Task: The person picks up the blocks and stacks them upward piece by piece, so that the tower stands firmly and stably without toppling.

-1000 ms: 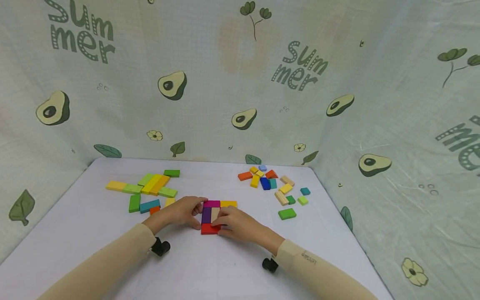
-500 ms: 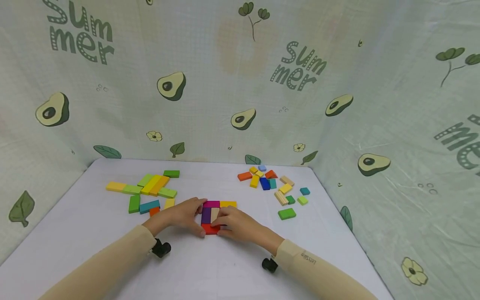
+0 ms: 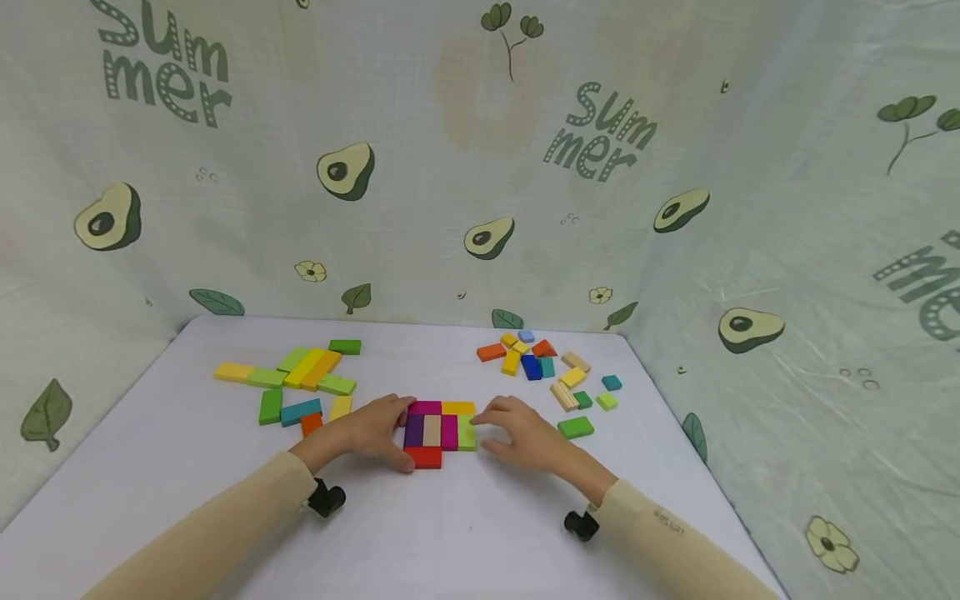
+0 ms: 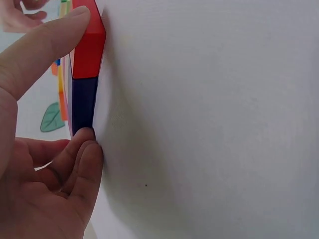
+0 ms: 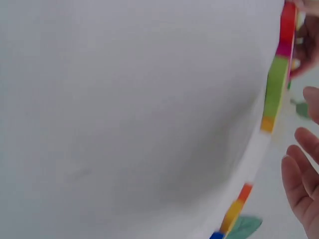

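Several coloured wooden blocks lie flat and side by side in the middle of the table. A magenta block [image 3: 424, 407] and a yellow block [image 3: 457, 407] form the far row. Purple [image 3: 414, 432], bare-wood [image 3: 432, 431], magenta [image 3: 449, 432] and light green [image 3: 467, 434] blocks stand lengthwise in the middle, with a red block [image 3: 423, 457] at the near left. My left hand [image 3: 372, 432] grips the left side, its thumb on the red block [image 4: 85, 50] and its fingers at the far end. My right hand [image 3: 525, 435] hovers beside the light green block, fingers parted and holding nothing.
A loose group of green, yellow, orange and blue blocks [image 3: 302, 367] lies at the left. Smaller mixed blocks [image 3: 531, 367] are scattered at the back right, with a green block [image 3: 576, 427] nearest. A patterned cloth [image 3: 420, 167] hangs behind the table.
My right hand has drawn back to the right off the blocks, uncovering the magenta and light green ones. My left thumb has come nearer, onto the red block's corner.
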`<state>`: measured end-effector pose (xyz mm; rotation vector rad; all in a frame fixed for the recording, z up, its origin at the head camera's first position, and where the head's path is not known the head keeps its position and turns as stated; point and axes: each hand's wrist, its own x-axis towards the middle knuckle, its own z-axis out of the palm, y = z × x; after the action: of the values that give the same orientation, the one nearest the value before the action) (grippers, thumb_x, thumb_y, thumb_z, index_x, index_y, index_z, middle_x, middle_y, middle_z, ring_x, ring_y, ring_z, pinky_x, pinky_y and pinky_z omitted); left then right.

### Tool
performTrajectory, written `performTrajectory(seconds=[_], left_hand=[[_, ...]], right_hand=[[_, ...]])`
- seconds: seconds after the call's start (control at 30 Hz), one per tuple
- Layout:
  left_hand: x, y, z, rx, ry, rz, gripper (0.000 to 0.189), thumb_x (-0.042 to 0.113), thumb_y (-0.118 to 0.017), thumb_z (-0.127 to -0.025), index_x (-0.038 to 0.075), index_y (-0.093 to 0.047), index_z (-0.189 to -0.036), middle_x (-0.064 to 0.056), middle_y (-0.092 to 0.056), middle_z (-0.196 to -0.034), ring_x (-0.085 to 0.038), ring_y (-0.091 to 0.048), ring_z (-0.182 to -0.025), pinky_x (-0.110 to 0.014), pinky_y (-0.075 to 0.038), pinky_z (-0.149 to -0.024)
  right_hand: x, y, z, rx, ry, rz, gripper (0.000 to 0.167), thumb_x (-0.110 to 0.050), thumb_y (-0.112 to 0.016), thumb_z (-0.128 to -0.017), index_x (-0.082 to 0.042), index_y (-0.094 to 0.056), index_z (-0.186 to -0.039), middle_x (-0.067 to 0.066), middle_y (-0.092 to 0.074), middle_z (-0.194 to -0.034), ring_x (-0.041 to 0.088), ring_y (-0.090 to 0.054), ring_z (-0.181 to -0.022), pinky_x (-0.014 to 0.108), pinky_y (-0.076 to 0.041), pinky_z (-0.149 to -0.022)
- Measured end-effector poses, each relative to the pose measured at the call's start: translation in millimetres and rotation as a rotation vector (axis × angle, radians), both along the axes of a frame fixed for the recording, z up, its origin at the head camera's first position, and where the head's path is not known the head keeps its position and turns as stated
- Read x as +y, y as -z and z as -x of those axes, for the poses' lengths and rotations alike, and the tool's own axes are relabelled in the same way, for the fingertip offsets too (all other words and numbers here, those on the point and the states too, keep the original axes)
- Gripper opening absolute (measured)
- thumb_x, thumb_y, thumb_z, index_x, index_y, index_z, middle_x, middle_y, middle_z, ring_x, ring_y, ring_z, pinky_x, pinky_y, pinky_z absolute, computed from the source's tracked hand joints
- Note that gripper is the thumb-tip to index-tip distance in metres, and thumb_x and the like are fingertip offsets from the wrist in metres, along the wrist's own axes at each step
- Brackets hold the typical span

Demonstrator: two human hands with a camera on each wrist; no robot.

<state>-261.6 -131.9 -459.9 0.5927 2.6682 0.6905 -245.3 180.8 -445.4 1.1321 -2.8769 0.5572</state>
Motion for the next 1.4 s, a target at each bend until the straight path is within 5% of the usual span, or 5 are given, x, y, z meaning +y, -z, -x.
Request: performTrajectory(seconds=[0.27,0.6,0.83,1.27,1.4], left_hand=[[1.9,-0.5,0.1,-0.001,-0.012,0.027,0.11,0.046,-0.097,-0.073,0.006,-0.043,-0.159,-0.003,-0.06,-0.123,-0.022,-0.055,-0.118,-0.051,-0.055,-0.105],[4.0,-3.2,-3.2,0.083,-0.005,0.002,0.106,0.053,-0.092,-0.078,0.006,-0.045,-0.161,-0.01,-0.055,-0.134,-0.024,-0.053,-0.123,-0.048,-0.056,-0.104],[4.1,2.5,-1.3,0.101,0.01,-0.045,0.099,0.049,-0.091,-0.081,0.009,-0.047,-0.16,-0.013,-0.046,-0.157,-0.033,-0.044,-0.143,-0.056,-0.05,-0.112],[4.8,3.5,-5.1,0.087,0.026,-0.039,0.092,0.046,-0.091,-0.082,0.008,-0.052,-0.157,-0.01,-0.044,-0.158,-0.031,-0.043,-0.143,-0.054,-0.05,-0.113],[5.6,3.8,-4.9,0.093,0.025,-0.037,0.093,0.048,-0.091,-0.082,0.008,-0.053,-0.157,-0.009,-0.045,-0.157,-0.03,-0.044,-0.143,-0.053,-0.05,-0.113]], right_hand=[[69.2,-6.9,31.1,0.045,0.311,0.02,0.037,-0.017,-0.08,-0.097,-0.009,-0.073,-0.133,0.011,-0.068,-0.125,0.03,-0.063,-0.113,0.05,-0.058,-0.098],[102.8,1.9,60.2,0.017,0.501,-0.091,0.038,-0.022,-0.077,-0.099,-0.003,-0.074,-0.131,0.016,-0.068,-0.121,0.028,-0.062,-0.103,0.05,-0.058,-0.096],[104.1,8.2,63.3,0.005,0.473,-0.161,0.03,-0.018,-0.076,-0.099,-0.002,-0.078,-0.125,0.012,-0.071,-0.113,0.022,-0.06,-0.092,0.044,-0.059,-0.094],[105.2,7.6,61.7,-0.064,0.437,-0.118,0.026,-0.01,-0.077,-0.098,-0.009,-0.08,-0.124,0.004,-0.073,-0.097,0.018,-0.054,-0.082,0.035,-0.055,-0.078],[105.5,9.4,62.2,-0.05,0.423,-0.103,0.026,-0.007,-0.078,-0.096,-0.009,-0.08,-0.122,0.007,-0.076,-0.105,0.018,-0.056,-0.082,0.036,-0.057,-0.08]])
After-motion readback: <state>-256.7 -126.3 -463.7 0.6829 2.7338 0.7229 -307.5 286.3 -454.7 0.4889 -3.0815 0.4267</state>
